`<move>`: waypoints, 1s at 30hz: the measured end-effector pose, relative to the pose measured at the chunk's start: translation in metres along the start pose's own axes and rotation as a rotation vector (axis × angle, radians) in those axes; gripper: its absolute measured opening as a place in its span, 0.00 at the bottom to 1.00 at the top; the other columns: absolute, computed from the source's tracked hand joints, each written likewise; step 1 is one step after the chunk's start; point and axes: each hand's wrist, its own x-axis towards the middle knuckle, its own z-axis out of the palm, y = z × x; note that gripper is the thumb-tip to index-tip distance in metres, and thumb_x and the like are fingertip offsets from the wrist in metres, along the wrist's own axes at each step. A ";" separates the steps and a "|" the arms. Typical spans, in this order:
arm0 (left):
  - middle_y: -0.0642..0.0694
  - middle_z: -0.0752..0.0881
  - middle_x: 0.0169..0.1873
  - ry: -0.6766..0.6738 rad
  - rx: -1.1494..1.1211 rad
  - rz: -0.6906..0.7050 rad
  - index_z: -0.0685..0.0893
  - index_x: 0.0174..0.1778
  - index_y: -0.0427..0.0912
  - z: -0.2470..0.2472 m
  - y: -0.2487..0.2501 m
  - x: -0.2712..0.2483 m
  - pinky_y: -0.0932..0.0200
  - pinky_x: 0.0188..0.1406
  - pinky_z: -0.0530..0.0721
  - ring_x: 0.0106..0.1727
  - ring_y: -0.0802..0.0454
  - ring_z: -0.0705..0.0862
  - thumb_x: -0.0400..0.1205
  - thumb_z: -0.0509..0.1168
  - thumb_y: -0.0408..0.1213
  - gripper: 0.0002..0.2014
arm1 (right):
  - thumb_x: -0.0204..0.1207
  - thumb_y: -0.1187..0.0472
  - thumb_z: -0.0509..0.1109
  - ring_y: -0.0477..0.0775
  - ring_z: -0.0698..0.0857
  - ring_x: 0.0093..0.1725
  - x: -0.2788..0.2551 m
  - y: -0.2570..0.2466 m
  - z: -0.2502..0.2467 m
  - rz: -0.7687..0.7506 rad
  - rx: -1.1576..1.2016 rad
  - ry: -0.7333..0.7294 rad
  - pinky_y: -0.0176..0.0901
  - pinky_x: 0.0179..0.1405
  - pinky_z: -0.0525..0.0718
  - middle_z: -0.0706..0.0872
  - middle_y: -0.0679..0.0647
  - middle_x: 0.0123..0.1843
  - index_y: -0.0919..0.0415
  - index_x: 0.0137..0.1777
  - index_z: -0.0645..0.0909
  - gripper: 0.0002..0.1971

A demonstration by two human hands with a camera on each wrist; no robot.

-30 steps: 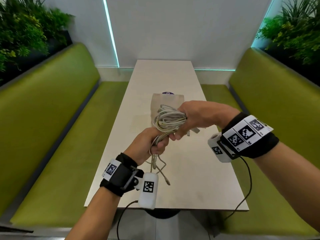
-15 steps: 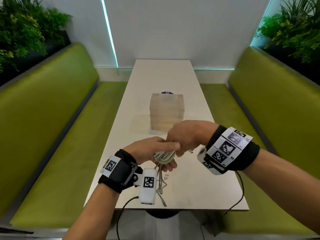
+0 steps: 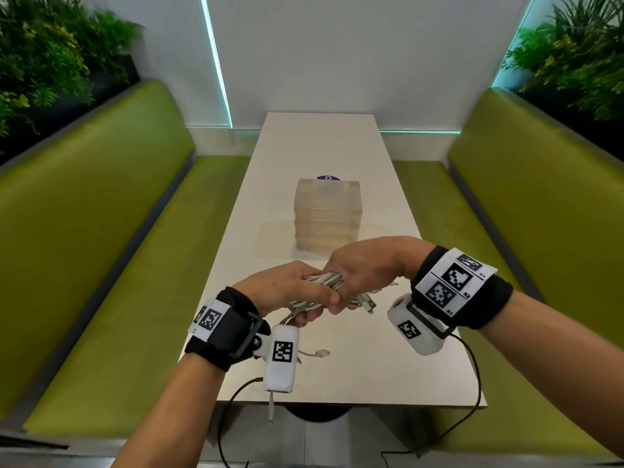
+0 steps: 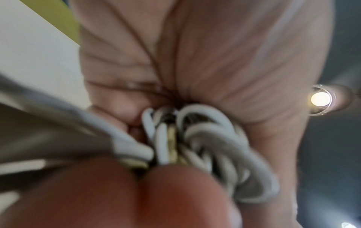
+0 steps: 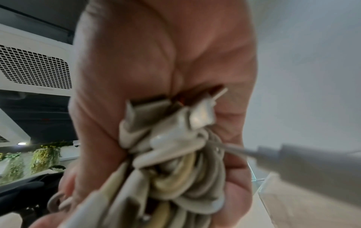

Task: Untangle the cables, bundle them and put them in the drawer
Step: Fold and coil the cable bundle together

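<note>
Both hands, L & R, grip tight round white cable bundle above bench. Light, springy, slippery; loose plugs dangle at 6 o'clock. Hold mid-coil.

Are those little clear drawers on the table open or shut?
Shut: every front of the clear drawer unit sits flush; none is pulled out.

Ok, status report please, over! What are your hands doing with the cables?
Both hands, left hand and right hand, grip the cables above the table. Plug ends dangle loose. Drawers shut, path clear.
</note>
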 end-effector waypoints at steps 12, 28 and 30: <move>0.49 0.76 0.22 0.294 -0.285 0.268 0.83 0.49 0.39 0.004 -0.028 0.010 0.56 0.36 0.80 0.26 0.48 0.80 0.72 0.52 0.72 0.37 | 0.74 0.56 0.73 0.43 0.79 0.27 -0.021 0.013 -0.038 0.046 -0.001 0.303 0.29 0.26 0.74 0.85 0.46 0.32 0.55 0.38 0.82 0.06; 0.43 0.88 0.49 0.851 -0.583 0.547 0.82 0.55 0.39 0.009 -0.006 0.035 0.58 0.47 0.84 0.49 0.49 0.85 0.89 0.50 0.39 0.15 | 0.76 0.54 0.71 0.42 0.83 0.36 0.010 0.005 -0.001 0.002 0.327 0.692 0.40 0.39 0.80 0.85 0.45 0.37 0.54 0.45 0.84 0.04; 0.43 0.89 0.49 0.861 -0.691 0.542 0.82 0.54 0.41 0.008 -0.003 0.035 0.57 0.49 0.85 0.51 0.49 0.86 0.90 0.49 0.38 0.15 | 0.76 0.51 0.71 0.49 0.85 0.44 0.018 0.002 0.007 0.014 0.358 0.695 0.45 0.48 0.83 0.89 0.49 0.44 0.54 0.52 0.85 0.10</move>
